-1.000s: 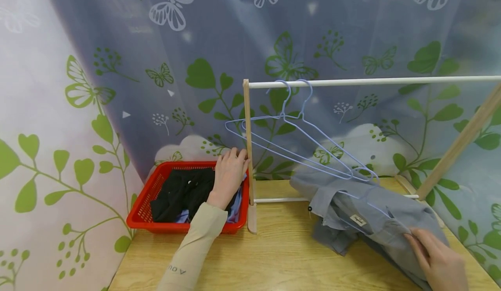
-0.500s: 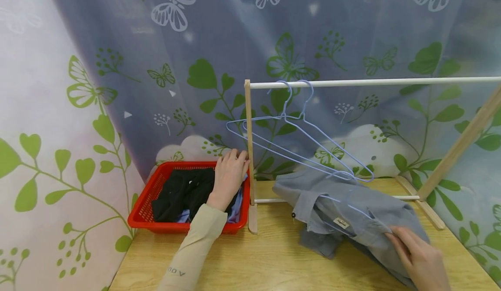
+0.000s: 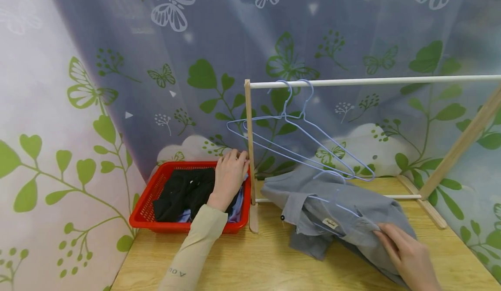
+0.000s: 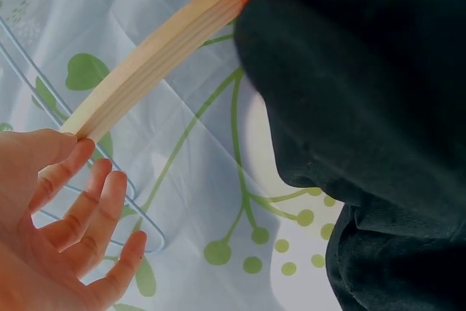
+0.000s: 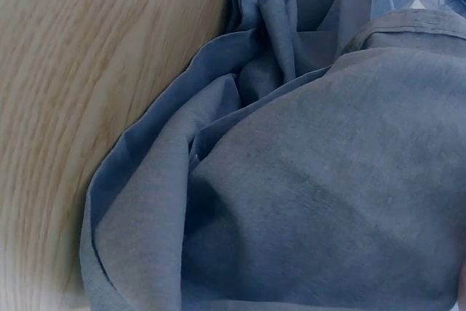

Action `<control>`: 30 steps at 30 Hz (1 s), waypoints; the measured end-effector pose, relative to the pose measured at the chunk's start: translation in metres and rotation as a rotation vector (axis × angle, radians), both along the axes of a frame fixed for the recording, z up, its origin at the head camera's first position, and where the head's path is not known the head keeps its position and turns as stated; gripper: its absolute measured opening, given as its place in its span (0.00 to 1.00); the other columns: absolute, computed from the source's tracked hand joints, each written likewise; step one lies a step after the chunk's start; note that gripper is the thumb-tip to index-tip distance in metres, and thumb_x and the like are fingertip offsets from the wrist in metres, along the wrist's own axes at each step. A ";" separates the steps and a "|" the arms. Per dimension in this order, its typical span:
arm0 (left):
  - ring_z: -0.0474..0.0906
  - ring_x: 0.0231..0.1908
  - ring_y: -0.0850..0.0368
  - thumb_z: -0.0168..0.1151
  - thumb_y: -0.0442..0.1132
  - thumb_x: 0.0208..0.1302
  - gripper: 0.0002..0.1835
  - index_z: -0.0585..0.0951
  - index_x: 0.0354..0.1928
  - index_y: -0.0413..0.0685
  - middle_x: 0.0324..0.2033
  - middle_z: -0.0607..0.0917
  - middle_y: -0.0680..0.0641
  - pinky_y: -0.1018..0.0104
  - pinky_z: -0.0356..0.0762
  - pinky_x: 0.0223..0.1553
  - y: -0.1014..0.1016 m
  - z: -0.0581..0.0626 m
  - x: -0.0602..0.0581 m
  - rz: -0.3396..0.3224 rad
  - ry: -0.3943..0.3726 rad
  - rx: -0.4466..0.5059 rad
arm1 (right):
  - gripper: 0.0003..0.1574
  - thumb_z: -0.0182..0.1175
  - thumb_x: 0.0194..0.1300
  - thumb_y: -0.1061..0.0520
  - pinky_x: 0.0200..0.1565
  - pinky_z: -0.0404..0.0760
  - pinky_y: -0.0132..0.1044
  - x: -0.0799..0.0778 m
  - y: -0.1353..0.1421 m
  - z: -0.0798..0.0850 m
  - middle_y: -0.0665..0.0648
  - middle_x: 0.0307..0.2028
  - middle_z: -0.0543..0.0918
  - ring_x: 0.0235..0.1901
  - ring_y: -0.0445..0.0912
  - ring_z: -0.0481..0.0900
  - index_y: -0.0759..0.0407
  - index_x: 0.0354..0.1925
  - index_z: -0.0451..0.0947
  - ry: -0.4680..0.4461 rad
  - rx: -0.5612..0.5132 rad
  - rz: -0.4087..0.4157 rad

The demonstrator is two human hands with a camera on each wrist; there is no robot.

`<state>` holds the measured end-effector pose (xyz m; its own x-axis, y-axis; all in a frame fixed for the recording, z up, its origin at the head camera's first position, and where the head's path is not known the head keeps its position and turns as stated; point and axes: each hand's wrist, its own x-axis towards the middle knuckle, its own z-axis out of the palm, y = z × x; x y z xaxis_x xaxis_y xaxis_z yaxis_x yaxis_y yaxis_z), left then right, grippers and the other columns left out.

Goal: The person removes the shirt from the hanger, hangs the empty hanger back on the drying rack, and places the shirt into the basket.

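Observation:
My right hand (image 3: 409,254) pinches a grey shirt (image 3: 377,206) at its shoulder. Inside the shirt is a blue wire hanger (image 3: 337,204), part of it showing at the open collar, its hook above the cloth. The shirt droops low over the table; in the right wrist view its grey cloth (image 5: 349,158) fills most of the frame. My left hand (image 3: 230,175) reaches over the basket to the clothes rack's left wooden post (image 3: 249,134). In the left wrist view, thumb and index finger pinch that post (image 4: 153,63), the other fingers loosely bent.
A red basket (image 3: 168,227) with dark clothes (image 3: 176,195) stands left of the rack. Two blue wire hangers (image 3: 285,108) hang from the rack's white top rod (image 3: 372,81). A lower white rod (image 3: 401,197) runs behind the shirt. Wooden table (image 3: 270,256) surface shows in front.
My right hand has moved left across the table with the grey shirt and its hanger, bringing the collar nearer the left post. My left hand has stayed at the post.

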<state>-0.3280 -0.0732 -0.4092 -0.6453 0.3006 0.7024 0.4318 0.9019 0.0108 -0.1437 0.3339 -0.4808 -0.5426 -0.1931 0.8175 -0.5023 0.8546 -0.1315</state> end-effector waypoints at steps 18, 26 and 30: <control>0.80 0.39 0.47 0.66 0.41 0.69 0.06 0.83 0.40 0.47 0.37 0.82 0.46 0.53 0.79 0.46 -0.005 -0.001 0.017 -0.091 0.094 0.004 | 0.30 0.45 0.79 0.37 0.35 0.78 0.28 -0.010 -0.014 0.006 0.48 0.32 0.84 0.29 0.42 0.82 0.55 0.38 0.83 -0.038 -0.015 0.043; 0.81 0.44 0.52 0.65 0.43 0.71 0.07 0.86 0.45 0.52 0.42 0.86 0.51 0.56 0.79 0.53 -0.006 -0.006 0.036 -0.350 -0.040 0.037 | 0.31 0.45 0.79 0.36 0.33 0.77 0.26 -0.017 -0.018 0.012 0.47 0.31 0.84 0.29 0.36 0.80 0.56 0.36 0.83 0.064 -0.046 0.077; 0.81 0.51 0.51 0.62 0.46 0.73 0.13 0.85 0.55 0.53 0.50 0.86 0.50 0.55 0.75 0.60 -0.006 -0.010 0.044 -0.373 -0.130 -0.007 | 0.32 0.45 0.79 0.36 0.31 0.76 0.27 -0.017 -0.018 0.016 0.48 0.30 0.83 0.27 0.36 0.78 0.57 0.36 0.83 0.071 -0.042 0.075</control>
<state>-0.2838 -0.0790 -0.4191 -0.5741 0.5358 0.6192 0.7257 0.6832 0.0816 -0.1609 0.3156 -0.4647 -0.4679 -0.1962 0.8617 -0.5741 0.8088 -0.1276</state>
